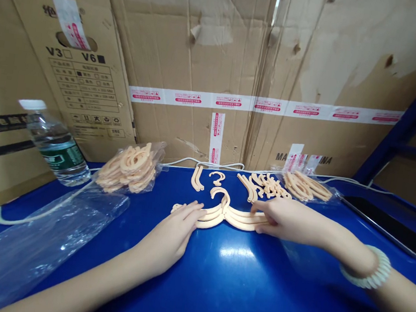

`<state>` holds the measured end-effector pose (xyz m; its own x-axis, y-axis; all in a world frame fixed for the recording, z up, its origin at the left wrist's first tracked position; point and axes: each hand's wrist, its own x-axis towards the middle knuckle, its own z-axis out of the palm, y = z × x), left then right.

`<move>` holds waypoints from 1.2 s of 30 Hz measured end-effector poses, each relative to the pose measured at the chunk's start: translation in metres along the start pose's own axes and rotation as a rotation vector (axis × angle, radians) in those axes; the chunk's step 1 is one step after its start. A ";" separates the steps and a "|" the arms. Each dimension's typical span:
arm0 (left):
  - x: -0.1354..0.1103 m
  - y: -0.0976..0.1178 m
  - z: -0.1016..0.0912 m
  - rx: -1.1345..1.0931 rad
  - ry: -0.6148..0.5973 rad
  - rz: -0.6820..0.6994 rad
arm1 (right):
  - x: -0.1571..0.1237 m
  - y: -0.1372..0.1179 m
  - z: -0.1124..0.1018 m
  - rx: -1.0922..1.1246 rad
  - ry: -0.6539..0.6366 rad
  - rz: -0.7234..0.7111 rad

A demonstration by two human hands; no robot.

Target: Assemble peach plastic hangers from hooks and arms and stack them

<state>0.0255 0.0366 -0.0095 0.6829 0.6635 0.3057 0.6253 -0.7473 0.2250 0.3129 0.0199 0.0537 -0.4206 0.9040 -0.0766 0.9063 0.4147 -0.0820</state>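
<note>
In the middle of the blue table, a small stack of cream plastic hangers [240, 219] lies with the curved hooks pointing away from me. My left hand [177, 227] covers the left arms of the stack, its fingers laid together over them. On the other side, my right hand [283, 218] takes the right arms between thumb and fingers. Just beyond the stack lie a loose hook piece [217, 178] and a pair of curved hanger arms [198, 178]. More hanger arms [247, 187] and a heap of small hook pieces [270, 186] are behind my right hand.
Bagged hanger parts [131, 167] sit at left beside a water bottle [59, 146] and an empty clear plastic bag [44, 237]. Another bag of parts [305, 186] and a black phone [391, 224] are at right. A white cable [192, 161] runs before cardboard boxes [190, 49].
</note>
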 end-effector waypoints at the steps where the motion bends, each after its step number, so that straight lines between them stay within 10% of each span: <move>1: 0.000 0.000 0.000 -0.003 -0.006 -0.002 | 0.000 0.000 0.000 0.001 0.001 -0.001; 36: -0.003 0.005 -0.002 0.021 0.081 -0.037 | -0.004 0.004 -0.008 -0.071 0.003 0.051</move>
<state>0.0257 0.0308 -0.0080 0.6273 0.6845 0.3715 0.6576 -0.7211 0.2182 0.3187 0.0192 0.0620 -0.3738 0.9244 -0.0754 0.9272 0.3744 -0.0074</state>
